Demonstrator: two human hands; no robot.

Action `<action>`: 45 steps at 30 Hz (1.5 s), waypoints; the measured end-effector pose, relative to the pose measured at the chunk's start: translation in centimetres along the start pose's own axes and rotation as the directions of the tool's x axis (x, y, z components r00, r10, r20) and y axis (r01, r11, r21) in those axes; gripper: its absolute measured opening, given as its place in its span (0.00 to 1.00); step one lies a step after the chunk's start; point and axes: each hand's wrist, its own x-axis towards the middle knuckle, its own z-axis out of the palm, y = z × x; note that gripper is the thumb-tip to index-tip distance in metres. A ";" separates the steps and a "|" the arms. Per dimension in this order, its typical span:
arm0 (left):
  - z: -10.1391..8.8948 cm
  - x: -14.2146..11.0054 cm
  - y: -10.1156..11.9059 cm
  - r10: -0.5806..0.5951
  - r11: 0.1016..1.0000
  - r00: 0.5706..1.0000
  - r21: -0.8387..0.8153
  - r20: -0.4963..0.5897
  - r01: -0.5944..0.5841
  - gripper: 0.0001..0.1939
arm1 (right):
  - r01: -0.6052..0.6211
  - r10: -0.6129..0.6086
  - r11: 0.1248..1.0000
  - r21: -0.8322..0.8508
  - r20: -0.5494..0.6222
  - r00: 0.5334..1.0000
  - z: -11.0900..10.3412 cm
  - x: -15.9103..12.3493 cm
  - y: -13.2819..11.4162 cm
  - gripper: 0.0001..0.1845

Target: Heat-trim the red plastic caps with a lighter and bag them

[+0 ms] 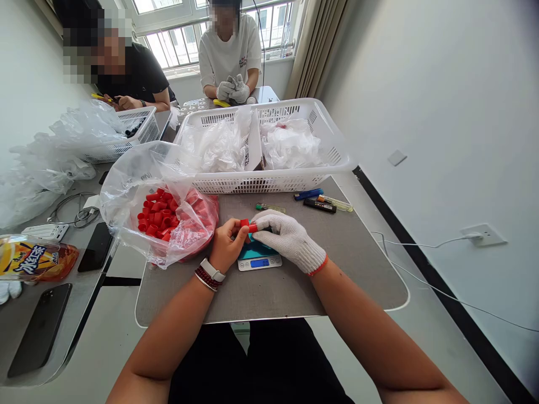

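My left hand (229, 242), bare with a watch and bead bracelet at the wrist, pinches a small red plastic pipe fitting (252, 228). My right hand (286, 233), in a white knit glove, grips the same red piece from the other side; whether it is one fitting or two I cannot tell. Beneath the hands sits a small digital scale (260, 264) with a teal top, its blue display reading about zero. To the left, a clear plastic bag (122, 210) stands open, filled with red pipe fittings (158, 216), some of them elbow-shaped.
A white plastic basket (269, 182) with crumpled clear bags spans the table's back. Markers (320, 205) and a green-capped pen (270, 208) lie before it. On the left table are phones (40, 328), a drink bottle (37, 258) and cables. Two people work opposite, one wearing gloves.
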 end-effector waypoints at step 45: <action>-0.3 0.4 0.5 0.112 0.986 0.992 0.120 0.053 -0.118 0.21 | -0.032 0.033 0.999 0.015 -0.064 0.997 -0.4 0.0 0.3 0.02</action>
